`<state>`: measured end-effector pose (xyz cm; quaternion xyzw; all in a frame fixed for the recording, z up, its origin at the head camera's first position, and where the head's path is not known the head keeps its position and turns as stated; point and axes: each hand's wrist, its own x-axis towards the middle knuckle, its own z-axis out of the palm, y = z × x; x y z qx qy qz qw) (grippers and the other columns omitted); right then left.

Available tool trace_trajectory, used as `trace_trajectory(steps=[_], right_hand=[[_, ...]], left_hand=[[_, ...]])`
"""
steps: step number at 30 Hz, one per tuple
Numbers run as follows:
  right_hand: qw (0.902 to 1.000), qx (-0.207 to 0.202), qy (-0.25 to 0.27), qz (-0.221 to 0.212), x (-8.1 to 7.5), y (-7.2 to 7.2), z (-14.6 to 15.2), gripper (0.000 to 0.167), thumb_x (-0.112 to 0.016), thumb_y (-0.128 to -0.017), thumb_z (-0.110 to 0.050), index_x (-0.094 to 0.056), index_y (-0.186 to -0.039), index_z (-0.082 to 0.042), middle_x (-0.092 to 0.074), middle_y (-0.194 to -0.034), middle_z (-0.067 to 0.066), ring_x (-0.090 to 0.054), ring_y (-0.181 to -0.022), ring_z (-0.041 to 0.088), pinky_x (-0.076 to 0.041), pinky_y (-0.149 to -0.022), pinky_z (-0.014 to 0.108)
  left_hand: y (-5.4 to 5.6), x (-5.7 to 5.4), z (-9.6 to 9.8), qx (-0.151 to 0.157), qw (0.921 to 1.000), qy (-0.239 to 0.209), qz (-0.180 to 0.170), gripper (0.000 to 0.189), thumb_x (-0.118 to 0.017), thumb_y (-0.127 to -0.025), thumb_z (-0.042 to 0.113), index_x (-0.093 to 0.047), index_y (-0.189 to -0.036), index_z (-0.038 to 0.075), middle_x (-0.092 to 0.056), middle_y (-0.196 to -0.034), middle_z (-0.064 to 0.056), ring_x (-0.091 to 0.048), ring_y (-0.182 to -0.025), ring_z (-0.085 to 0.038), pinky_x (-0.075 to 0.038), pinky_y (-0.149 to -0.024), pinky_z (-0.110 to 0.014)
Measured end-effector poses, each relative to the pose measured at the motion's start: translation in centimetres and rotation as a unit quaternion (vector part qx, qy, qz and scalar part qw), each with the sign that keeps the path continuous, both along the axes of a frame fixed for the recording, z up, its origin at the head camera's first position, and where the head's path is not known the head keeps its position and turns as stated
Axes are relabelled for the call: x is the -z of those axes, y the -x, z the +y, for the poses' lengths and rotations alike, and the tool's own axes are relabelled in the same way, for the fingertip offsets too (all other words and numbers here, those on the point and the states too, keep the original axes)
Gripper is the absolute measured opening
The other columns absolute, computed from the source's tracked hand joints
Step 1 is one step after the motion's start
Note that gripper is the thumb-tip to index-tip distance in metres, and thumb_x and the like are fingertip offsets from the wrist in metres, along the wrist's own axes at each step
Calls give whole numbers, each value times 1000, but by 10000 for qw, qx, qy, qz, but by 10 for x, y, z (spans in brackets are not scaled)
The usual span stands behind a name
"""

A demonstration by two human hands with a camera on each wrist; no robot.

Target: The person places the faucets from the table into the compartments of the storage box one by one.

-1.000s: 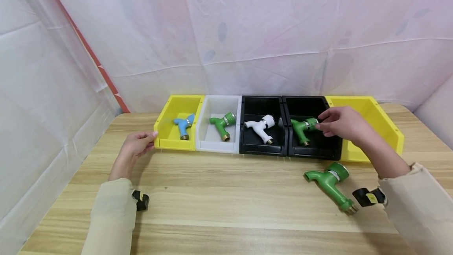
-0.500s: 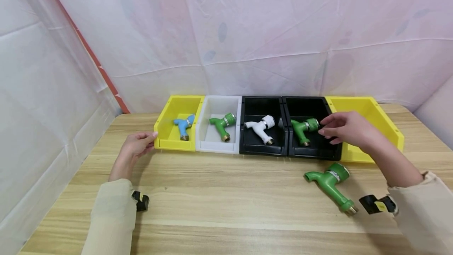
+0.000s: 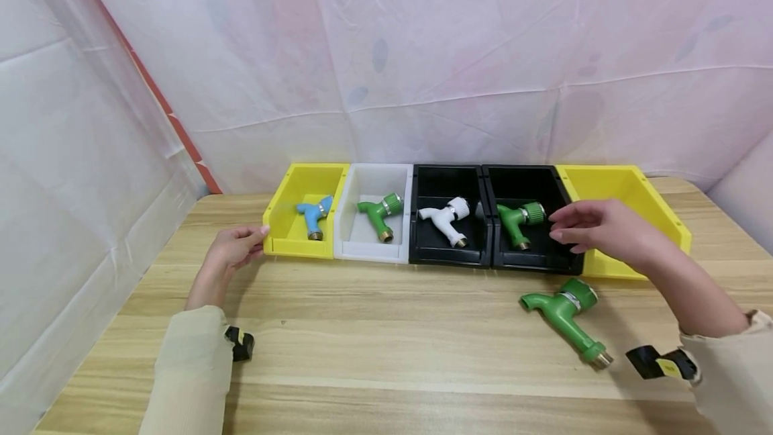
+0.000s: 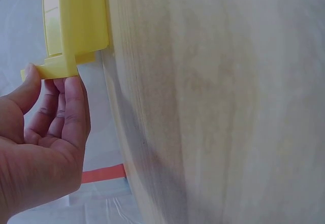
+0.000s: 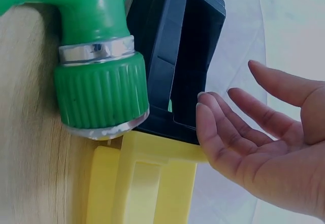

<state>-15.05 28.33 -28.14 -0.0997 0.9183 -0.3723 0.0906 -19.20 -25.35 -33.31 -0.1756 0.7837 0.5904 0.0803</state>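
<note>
My left hand pinches the front left corner of the left yellow bin, thumb on one side of the wall and fingers on the other. A blue faucet lies in that bin. My right hand holds nothing, its fingers loosely bent and apart from the thumb. It hovers over the right side of the right black bin, beside a green faucet lying inside. A larger green faucet lies on the table in front of the bins, its ribbed knob close up in the right wrist view.
Between these bins stand a white bin with a green faucet and another black bin with a white faucet. A right yellow bin ends the row. Behind them hangs a pale cloth over the wooden table.
My right hand has drawn back rightward and slightly down, letting go of the green faucet's knob in the black bin. The left hand has stayed at the yellow bin's corner.
</note>
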Motion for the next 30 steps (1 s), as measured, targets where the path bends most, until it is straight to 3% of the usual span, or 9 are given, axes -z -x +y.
trace_trajectory(steps=[14,30], right_hand=[[9995,-228,-206,81,2,-13,16,35,-60,-89,-14,-54,-115,8,-61,-99,12,-60,-71,17,-52,-63,29],[9985,-418,-262,-249,11,-24,28,33,-59,-89,-13,-55,-113,9,-62,-99,9,-60,-77,7,-53,-63,28]], left_hand=[[-1,-1,0,15,10000,2,-38,38,-56,-91,24,-52,-113,-7,-55,-75,5,-55,-65,-4,-51,-66,-19],[-1,-1,1,24,10000,63,-18,37,-55,-92,24,-52,-111,-7,-54,-75,5,-54,-65,-4,-51,-66,-19]])
